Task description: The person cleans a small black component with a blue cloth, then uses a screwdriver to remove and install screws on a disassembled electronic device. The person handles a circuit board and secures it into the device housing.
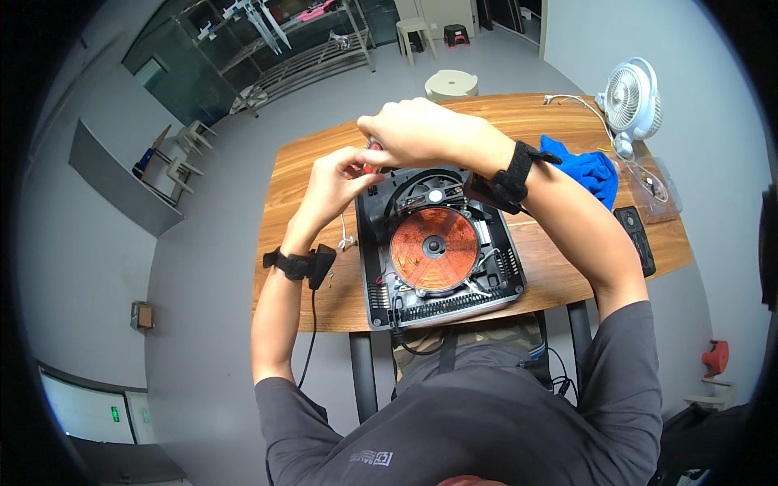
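Left hand point(337, 180) and right hand point(415, 134) joined on one red-handled tool point(373, 166).
Left fingertips pinch the tool's lower part, seemingly to guide it; a white cord point(347, 242) lies just nearer the body. The opened cooker point(434, 311) sits beneath and bodyward of both hands, its copper coil point(433, 266) uncovered, presumably for access. The right hand curls over the tool's upper end, apparently for firm grip; tip contact cannot be told. Beyond the right wrist: blue cloth point(592, 172), seemingly set aside, then a fan point(630, 99).
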Action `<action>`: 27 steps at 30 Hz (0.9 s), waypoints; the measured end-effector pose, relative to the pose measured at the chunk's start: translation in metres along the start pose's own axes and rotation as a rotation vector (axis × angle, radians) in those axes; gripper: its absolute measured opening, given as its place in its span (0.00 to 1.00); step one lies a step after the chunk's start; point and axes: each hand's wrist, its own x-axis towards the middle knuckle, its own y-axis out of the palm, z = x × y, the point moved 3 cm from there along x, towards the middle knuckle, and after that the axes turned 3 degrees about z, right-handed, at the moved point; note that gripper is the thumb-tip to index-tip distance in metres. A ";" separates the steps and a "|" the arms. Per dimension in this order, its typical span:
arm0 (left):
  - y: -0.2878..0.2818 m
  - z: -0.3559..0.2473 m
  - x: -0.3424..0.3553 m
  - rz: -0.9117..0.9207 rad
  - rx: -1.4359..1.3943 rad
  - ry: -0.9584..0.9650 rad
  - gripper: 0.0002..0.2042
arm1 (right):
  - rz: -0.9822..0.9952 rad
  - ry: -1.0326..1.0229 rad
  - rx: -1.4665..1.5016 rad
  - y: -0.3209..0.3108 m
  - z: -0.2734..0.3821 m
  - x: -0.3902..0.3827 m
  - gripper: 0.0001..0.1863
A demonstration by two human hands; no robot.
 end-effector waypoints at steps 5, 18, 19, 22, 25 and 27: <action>-0.010 -0.001 -0.017 0.063 0.263 0.144 0.18 | 0.177 0.003 0.057 0.020 0.003 -0.017 0.28; 0.030 -0.038 -0.008 0.041 0.383 0.449 0.17 | 0.203 0.222 0.246 0.057 -0.034 -0.099 0.25; 0.025 -0.033 -0.008 0.024 0.364 0.422 0.16 | 0.174 0.290 0.261 0.053 -0.041 -0.110 0.25; 0.010 0.003 -0.003 0.014 0.350 0.258 0.13 | 0.193 0.438 0.225 0.038 -0.070 -0.142 0.22; -0.006 0.046 -0.006 0.059 0.303 0.072 0.11 | 0.136 0.497 0.175 0.035 -0.094 -0.175 0.22; -0.018 0.074 -0.017 0.039 0.348 -0.026 0.11 | 0.111 0.521 0.226 0.032 -0.098 -0.190 0.22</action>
